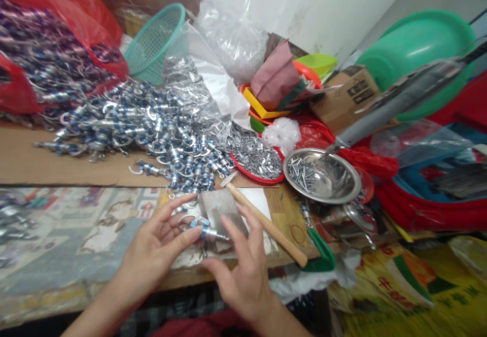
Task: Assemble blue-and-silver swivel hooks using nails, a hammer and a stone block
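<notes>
My left hand [154, 248] holds a small silver and blue metal part [205, 228] between thumb and fingers, over the front of the bench. The part's thin tip points right, toward my right hand [243, 263], whose fingers are spread with nothing between them. Behind the part lies a grey metal block [222, 210]. A hammer with a wooden handle [272, 228] rests slantwise at the block's right. A large heap of similar silver and blue parts [152, 124] lies beyond my hands.
A red dish holds small metal pieces [256, 157]. Beside it, a steel bowl [342, 195] contains pins under a grey rod-like tool [399, 98]. Further back are a teal basket [154, 42], a cardboard box [346, 93] and a green basin [426, 47]. Red bags [87, 12] flank the heap.
</notes>
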### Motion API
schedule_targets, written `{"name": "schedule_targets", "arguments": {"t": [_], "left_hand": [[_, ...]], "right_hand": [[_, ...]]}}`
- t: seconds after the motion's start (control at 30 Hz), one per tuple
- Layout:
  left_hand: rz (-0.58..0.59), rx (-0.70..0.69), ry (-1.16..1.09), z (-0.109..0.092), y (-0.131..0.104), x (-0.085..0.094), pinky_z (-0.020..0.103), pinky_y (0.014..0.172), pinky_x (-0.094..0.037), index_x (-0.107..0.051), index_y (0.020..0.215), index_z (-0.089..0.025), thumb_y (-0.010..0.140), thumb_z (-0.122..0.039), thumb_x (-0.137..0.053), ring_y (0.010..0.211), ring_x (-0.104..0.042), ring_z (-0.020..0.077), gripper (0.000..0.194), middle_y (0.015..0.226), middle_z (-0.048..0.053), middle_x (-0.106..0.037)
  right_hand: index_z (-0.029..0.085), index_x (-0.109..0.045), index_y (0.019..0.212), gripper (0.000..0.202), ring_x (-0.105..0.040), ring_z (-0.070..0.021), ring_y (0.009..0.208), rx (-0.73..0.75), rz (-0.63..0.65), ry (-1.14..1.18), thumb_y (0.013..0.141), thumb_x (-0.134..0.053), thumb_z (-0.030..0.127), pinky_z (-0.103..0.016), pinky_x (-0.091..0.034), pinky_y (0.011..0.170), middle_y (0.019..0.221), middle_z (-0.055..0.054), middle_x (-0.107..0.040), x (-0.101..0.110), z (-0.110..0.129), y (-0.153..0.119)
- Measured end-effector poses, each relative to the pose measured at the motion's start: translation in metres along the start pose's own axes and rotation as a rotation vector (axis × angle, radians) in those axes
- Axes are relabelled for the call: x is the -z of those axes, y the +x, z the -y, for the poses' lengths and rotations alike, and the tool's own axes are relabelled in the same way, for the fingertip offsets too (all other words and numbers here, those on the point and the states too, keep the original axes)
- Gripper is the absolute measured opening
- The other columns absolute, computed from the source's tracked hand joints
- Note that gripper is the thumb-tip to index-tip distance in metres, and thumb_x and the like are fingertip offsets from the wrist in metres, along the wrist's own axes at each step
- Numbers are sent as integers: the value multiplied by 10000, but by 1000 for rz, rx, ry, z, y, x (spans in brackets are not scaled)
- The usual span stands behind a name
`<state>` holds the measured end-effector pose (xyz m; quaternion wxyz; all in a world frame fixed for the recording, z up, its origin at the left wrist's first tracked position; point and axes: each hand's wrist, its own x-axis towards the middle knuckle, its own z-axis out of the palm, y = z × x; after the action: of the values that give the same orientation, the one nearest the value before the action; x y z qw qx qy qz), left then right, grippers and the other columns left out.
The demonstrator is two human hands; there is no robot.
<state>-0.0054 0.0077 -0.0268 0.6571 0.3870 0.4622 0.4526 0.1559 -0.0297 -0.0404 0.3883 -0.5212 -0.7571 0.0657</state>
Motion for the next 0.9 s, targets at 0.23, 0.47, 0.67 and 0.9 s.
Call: {"name": "schedule_targets", "arguments": {"t": [0.23,0.47,0.67,0.9], "left_hand": [[50,79,-24,-6,6,-5,255,706,-537,-447,1143,-192,606,-297,-751,782,-649,173,626,810,11,-682],[82,83,-16,-5,10,-15,292,687,-540,-431,1140,-209,639,-296,-727,770,-650,186,589,771,-6,-661],[199,131,16,-14,17,-11,282,618,-513,-405,1122,-219,696,-288,-688,652,-644,160,516,707,-24,-637],[222,207,-53,-16,22,-10,298,596,-517,-396,1042,-227,640,-209,-719,615,-656,157,516,699,-35,-646]], "right_hand": [[199,-405,1256,571,-377,-282,1227,-23,115,9,739,-642,239,-463,-365,1009,1281,-145,-381,-14,-28,2],[237,-378,1334,747,-324,-266,1299,32,526,154,678,-730,299,-411,-365,1021,1416,-124,-310,39,-43,30],[169,-621,1098,289,-595,-164,1028,-277,286,-440,899,-413,201,-292,-452,905,1099,-90,-647,53,-99,103],[143,-693,891,244,-629,-300,922,-340,385,-637,707,-556,60,-387,-463,798,890,-158,-688,17,-128,149]]}}
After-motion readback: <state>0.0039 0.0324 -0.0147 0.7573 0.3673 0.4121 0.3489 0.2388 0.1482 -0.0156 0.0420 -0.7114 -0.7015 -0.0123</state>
